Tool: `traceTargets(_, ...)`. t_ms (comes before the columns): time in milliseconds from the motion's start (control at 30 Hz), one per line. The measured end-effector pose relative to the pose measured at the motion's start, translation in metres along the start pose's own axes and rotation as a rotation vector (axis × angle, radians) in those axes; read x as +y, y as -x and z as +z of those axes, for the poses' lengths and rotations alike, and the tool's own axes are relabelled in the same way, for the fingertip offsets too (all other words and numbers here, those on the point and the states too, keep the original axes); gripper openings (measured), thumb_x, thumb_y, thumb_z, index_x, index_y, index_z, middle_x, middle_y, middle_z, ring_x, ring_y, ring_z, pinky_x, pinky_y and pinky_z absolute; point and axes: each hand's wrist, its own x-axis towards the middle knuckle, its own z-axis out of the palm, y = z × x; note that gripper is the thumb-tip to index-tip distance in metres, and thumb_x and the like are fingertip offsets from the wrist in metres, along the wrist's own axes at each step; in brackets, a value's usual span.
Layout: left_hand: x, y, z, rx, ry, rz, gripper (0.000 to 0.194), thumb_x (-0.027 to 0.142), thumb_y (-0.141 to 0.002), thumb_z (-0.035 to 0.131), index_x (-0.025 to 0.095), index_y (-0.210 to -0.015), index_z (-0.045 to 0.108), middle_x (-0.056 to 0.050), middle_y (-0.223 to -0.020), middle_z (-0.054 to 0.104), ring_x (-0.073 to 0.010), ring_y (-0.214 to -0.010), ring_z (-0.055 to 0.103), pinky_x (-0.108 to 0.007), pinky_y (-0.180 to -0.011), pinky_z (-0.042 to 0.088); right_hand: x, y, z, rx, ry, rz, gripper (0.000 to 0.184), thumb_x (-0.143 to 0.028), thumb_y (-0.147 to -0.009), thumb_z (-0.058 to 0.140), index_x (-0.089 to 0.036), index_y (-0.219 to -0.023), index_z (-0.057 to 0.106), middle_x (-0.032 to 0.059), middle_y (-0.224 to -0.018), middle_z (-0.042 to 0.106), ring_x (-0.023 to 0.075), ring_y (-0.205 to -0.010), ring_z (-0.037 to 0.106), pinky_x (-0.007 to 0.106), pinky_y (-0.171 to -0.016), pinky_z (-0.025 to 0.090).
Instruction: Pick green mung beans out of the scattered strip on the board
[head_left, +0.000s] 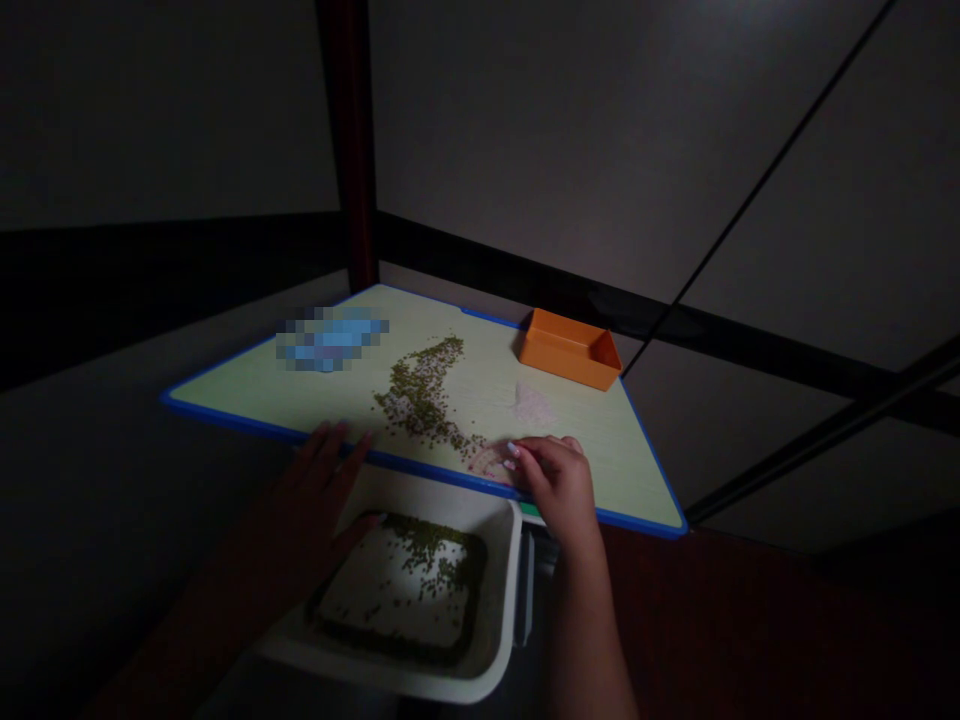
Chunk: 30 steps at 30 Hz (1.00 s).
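Head view, item list: we are logging 2 bare hands at the near edge of a pale green board (420,385) with a blue rim.

Item 1: the left hand (319,490) is resting at that rim, its fingers spread and released, holding nothing, with the thumb reaching down over a white plastic tray (506,580).

Item 2: the right hand (559,485) is lying on the board, its fingers (525,460) curled and drawn together at the tail of the beans. We cannot tell whether they are grasping any.

Item 3: small green mung beans (420,400) are lying in a long, uneven trail across the board, running up from beside the right hand. More beans (427,545) are lying in the tray, which is sitting just below the board's near edge.

Item 4: an orange open box (570,350) is standing near the far edge of the board.

Item 5: a pale, pinkish patch (532,405) is lying between the box and the right hand, and a pixelated blue patch (332,340) is showing at the left of the board
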Motion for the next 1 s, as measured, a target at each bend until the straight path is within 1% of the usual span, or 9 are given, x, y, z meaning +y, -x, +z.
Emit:
traceTargets(200,-0.0010,0.0013,0.0037,0.009,0.008,0.012,0.080,0.060,-0.088,0.043,0.020,-0.155,0.024,-0.024,-0.159,0.040,-0.0379,-0.151,0.032,-0.054,-0.111,0.046,0.0100,0.0000,-0.0039,0.013,0.056,0.044,0.022,-0.030,-0.095,0.058,-0.023,-0.086,0.078,0.0050,-0.088,0.080,0.0211,-0.077,0.068,0.035,-0.079,0.038)
traceTargets(267,-0.0009,0.0021,0.0043,0.008,0.009,0.008,0.081,0.060,-0.088,0.043,0.020,-0.156,0.023,-0.024,-0.160,0.038,-0.0376,-0.152,0.030,-0.055,-0.111,0.045,0.0107,0.0001,-0.0034,0.022,0.075,0.057,0.023,-0.030,-0.095,0.058,-0.023,-0.086,0.078,0.0050,-0.086,0.080,0.0214,-0.077,0.068,0.035,-0.079,0.038)
traceTargets(367,-0.0003,0.0022,0.0032,-0.001,0.007,0.001,0.081,0.059,-0.089,0.043,0.022,-0.157,0.020,-0.022,-0.161,0.037,-0.0364,-0.152,0.029,-0.055,-0.110,0.047,0.0088,0.0004,-0.0019,0.032,0.086,0.052,0.022,-0.029,-0.095,0.058,-0.023,-0.086,0.077,0.0050,-0.086,0.080,0.0215,-0.077,0.068,0.036,-0.079,0.038)
traceTargets(500,-0.0002,0.0006,0.0005,-0.026,0.005,-0.014,0.081,0.060,-0.087,0.046,0.023,-0.155,0.025,-0.021,-0.160,0.040,-0.0359,-0.151,0.031,-0.054,-0.110,0.047,0.0056,0.0010,-0.0007,0.043,0.060,0.038,0.022,-0.029,-0.095,0.058,-0.023,-0.087,0.077,0.0049,-0.087,0.080,0.0210,-0.077,0.068,0.035,-0.080,0.039)
traceTargets(600,-0.0009,0.0001,0.0004,-0.036,-0.002,-0.025,0.081,0.062,-0.087,0.046,0.024,-0.156,0.024,-0.018,-0.161,0.040,-0.0337,-0.152,0.031,-0.053,-0.112,0.046,0.0051,0.0009,-0.0005,0.049,0.030,0.026,0.021,-0.028,-0.095,0.058,-0.023,-0.086,0.077,0.0046,-0.087,0.080,0.0207,-0.077,0.068,0.035,-0.080,0.040)
traceTargets(733,-0.0014,0.0003,0.0016,-0.017,-0.001,0.006,0.082,0.062,-0.087,0.044,0.020,-0.155,0.026,-0.021,-0.160,0.040,-0.0349,-0.152,0.029,-0.054,-0.115,0.042,0.0048,0.0002,-0.0011,0.038,0.015,0.013,0.020,-0.027,-0.095,0.059,-0.023,-0.086,0.077,0.0047,-0.089,0.080,0.0208,-0.079,0.069,0.035,-0.080,0.040)
traceTargets(867,-0.0004,-0.0005,-0.0007,-0.043,0.009,-0.015,0.081,0.062,-0.088,0.044,0.020,-0.155,0.026,-0.021,-0.161,0.038,-0.0353,-0.153,0.027,-0.054,-0.114,0.043,0.0037,0.0001,-0.0027,0.011,0.000,0.011,0.020,-0.028,-0.095,0.060,-0.023,-0.086,0.077,0.0044,-0.088,0.080,0.0207,-0.078,0.069,0.035,-0.079,0.040)
traceTargets(1000,0.0002,-0.0018,-0.0032,-0.041,0.018,-0.004,0.081,0.062,-0.087,0.045,0.018,-0.153,0.030,-0.022,-0.160,0.040,-0.0363,-0.152,0.029,-0.054,-0.114,0.044,0.0019,0.0001,-0.0027,0.017,0.013,0.034,0.021,-0.029,-0.095,0.059,-0.024,-0.087,0.078,0.0047,-0.089,0.080,0.0211,-0.079,0.068,0.035,-0.081,0.040)
